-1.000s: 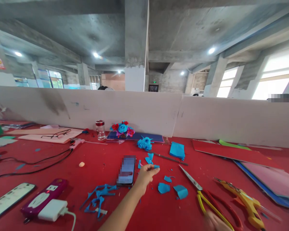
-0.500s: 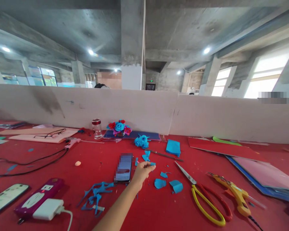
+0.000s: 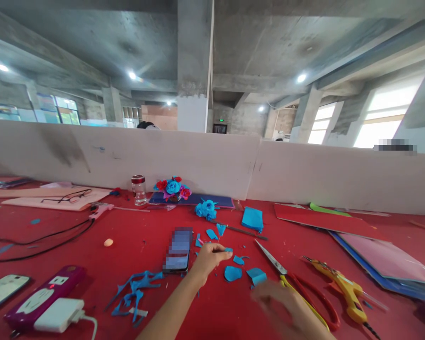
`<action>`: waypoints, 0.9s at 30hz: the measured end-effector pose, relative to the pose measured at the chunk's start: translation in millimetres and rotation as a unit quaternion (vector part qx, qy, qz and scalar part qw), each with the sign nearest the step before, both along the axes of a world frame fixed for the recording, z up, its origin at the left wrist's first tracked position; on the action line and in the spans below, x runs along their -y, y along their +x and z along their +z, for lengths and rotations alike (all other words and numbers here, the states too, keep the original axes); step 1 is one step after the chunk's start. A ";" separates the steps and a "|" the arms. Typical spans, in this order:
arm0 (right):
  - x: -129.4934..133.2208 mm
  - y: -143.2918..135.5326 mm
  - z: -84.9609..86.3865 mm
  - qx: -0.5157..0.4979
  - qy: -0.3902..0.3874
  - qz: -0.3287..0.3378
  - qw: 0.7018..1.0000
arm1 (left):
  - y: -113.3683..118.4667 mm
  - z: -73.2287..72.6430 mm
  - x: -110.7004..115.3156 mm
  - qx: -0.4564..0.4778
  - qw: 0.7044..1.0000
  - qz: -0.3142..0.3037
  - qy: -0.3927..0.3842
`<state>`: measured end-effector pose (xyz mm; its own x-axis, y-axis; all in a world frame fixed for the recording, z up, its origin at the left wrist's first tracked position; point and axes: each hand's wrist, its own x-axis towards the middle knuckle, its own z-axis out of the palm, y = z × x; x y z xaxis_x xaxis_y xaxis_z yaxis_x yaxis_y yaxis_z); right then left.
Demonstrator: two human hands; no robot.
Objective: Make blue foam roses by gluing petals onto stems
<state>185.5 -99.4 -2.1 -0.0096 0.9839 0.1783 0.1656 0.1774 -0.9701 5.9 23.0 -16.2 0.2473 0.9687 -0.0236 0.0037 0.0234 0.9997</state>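
My left hand [image 3: 212, 257] is pinched shut on a small blue paper piece [image 3: 228, 250] above the middle of the red table. My right hand [image 3: 283, 302] is smeared by motion, so its fingers cannot be made out; it covers part of the yellow handle of the scissors [image 3: 274, 257]. Just beyond it lies a blue paper petal [image 3: 256, 276], with another blue petal [image 3: 233, 273] to its left. A blue cone-shaped piece on a thin stem [image 3: 220, 230] and a loose blue scrap [image 3: 211, 234] are behind my left hand.
A phone [image 3: 179, 250] lies left of my left hand. Blue paper offcuts [image 3: 136, 295] and a purple power strip [image 3: 44, 297] sit nearer left. On the right is a yellow glue gun [image 3: 340, 288]. Blue flowers [image 3: 206, 209], stacked blue paper [image 3: 252, 218] and a jar [image 3: 139, 190] stand farther back.
My right hand has come into view at the lower right, over the scissors' handles. My left hand has shifted slightly and still pinches the blue piece. The view has turned a little.
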 end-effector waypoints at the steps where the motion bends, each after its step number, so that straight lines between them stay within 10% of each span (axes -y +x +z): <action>1: -18.1 -6.8 7.0 0.039 0.022 0.015 0.999 | 0.7 1.4 1.4 0.000 1.000 -0.003 0.005; 9: -106.7 -49.3 -20.8 -0.028 0.044 -0.024 0.998 | 4.0 -1.3 4.9 -0.043 0.999 0.009 0.026; 27: -98.7 -30.1 -22.4 -0.107 0.008 -0.063 0.992 | 0.8 -1.8 0.7 -0.061 0.998 0.009 0.022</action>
